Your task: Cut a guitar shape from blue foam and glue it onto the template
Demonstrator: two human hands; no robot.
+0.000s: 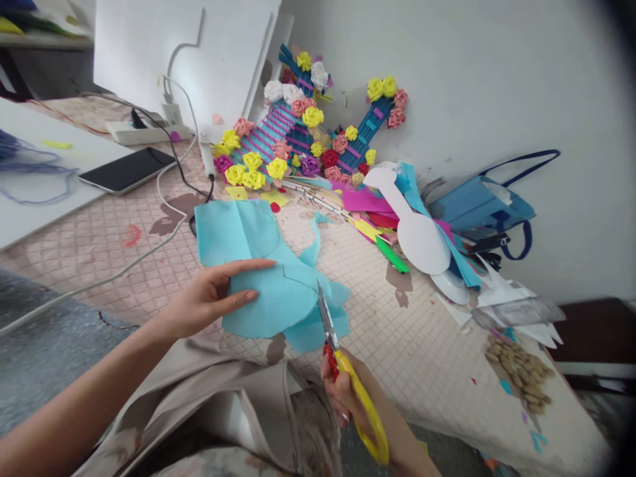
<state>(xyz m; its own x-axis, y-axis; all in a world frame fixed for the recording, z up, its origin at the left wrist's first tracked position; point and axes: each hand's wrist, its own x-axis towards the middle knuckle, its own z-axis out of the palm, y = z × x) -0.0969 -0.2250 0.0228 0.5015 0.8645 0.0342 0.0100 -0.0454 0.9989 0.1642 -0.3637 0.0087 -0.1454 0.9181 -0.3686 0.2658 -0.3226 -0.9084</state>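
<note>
A sheet of light blue paper with a drawn curved outline lies near the table's front edge, partly cut along its right side. My left hand is closed on its left part, thumb and forefinger stretched over the top; the other fingers are curled and partly hidden. In my right hand is a pair of scissors with yellow and red handles. Their blades point away from me, with the tips at the right edge of the paper. A curled blue offcut rises behind the sheet.
Woven blue pieces with paper flowers lean at the wall. White paper shapes, a green marker and a blue bag are to the right, with peanuts nearer. A phone, power strip and cable are left.
</note>
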